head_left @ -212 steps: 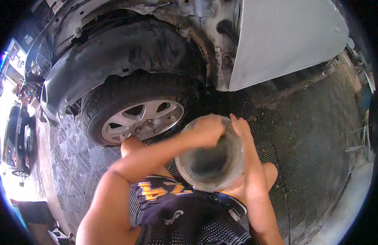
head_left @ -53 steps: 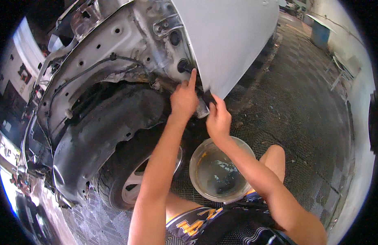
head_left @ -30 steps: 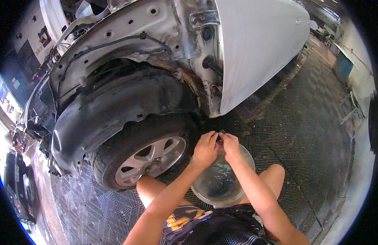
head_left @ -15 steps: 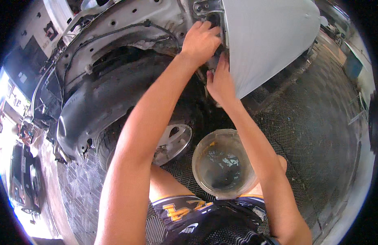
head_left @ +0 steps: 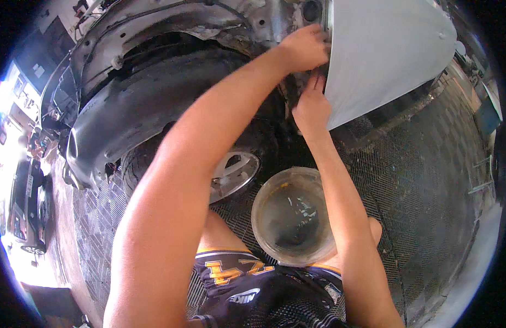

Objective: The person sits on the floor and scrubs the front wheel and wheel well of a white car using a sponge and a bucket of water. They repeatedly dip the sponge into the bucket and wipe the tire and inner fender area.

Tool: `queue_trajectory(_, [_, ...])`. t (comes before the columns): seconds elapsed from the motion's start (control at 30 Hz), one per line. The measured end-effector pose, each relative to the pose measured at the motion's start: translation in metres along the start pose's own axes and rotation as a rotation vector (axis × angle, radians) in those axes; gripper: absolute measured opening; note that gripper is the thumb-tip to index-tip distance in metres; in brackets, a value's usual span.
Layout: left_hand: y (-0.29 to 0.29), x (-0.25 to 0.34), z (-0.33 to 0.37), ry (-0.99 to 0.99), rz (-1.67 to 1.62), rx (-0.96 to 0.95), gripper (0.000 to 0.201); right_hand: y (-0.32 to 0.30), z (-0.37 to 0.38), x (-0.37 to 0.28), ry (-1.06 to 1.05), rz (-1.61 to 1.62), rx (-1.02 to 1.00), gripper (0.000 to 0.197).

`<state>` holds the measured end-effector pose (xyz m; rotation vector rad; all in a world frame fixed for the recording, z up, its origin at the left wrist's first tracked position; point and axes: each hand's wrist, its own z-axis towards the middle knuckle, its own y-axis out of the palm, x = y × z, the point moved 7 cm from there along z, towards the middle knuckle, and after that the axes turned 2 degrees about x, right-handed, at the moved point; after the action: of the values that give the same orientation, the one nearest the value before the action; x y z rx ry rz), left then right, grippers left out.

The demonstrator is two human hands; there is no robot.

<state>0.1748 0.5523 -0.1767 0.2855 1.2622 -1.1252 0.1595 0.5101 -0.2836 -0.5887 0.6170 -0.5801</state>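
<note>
My left hand (head_left: 306,48) is at the front edge of a light grey car door (head_left: 387,54), its fingers bent into the narrow gap beside the bare body pillar. Just below it, my right hand (head_left: 313,106) reaches up to the same gap, fingers curled, with the tips in shadow. Both hands look closed, but whatever they hold, if anything, is hidden in the gap. Left of my hands lies the exposed wheel arch with a black plastic liner (head_left: 113,128) over the tyre. Between my knees stands a round bucket (head_left: 261,216) of murky water, below my right forearm.
The wheel (head_left: 236,172) with its silver rim sits close to my left forearm. Dark ribbed mats (head_left: 417,180) cover the floor. A metal stand (head_left: 482,175) is at the far right, and a dark car (head_left: 27,210) is parked at the far left.
My view has shifted, so the door and pillar sit further right. Both hands stay at the door gap. My right hand's fingers, stretched out before, are now more curled.
</note>
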Motion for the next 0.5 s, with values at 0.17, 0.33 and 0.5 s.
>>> queue_trajectory(0.17, [0.005, 0.005, 0.003, -0.045, -0.053, 0.029, 0.01, 0.014, -0.002, 0.007, -0.031, -0.014, 0.022, 0.097])
queue_trajectory(0.33, [0.002, -0.002, 0.008, -0.034, -0.071, -0.078, 0.012, 0.006, -0.005, 0.01, -0.055, 0.02, 0.001, 0.092])
queue_trajectory(0.5, [0.004, -0.015, 0.005, -0.035, -0.136, -0.032, 0.013, 0.008, -0.003, 0.006, -0.079, 0.007, 0.017, 0.094])
